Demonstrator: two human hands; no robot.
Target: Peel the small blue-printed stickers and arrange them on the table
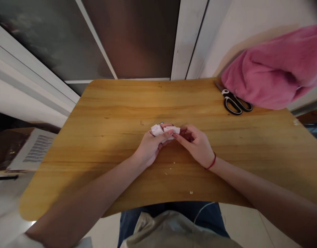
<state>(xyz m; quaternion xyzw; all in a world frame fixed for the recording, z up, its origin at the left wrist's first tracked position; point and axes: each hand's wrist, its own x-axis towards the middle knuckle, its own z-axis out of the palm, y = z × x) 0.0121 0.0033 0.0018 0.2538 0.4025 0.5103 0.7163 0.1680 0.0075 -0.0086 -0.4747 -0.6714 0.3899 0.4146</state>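
Small white paper slips [171, 130] with faint reddish marks are held above the middle of the table. My left hand [148, 148] grips them, its thumb pressed across the top. At their right edge, my right hand [199, 146] pinches with thumb and fingertips, the other fingers curled. A red string circles the right wrist. A bit of something blue shows behind the slips; what it belongs to is hidden by the left hand and the papers.
Black-handled scissors [233, 101] lie at the back right beside a pink plush cloth [272, 72]. Tiny pale scraps [191, 192] dot the wooden table [117, 113] near its front edge. A cardboard box [35, 148] stands to the left, and a framed glass panel rises behind.
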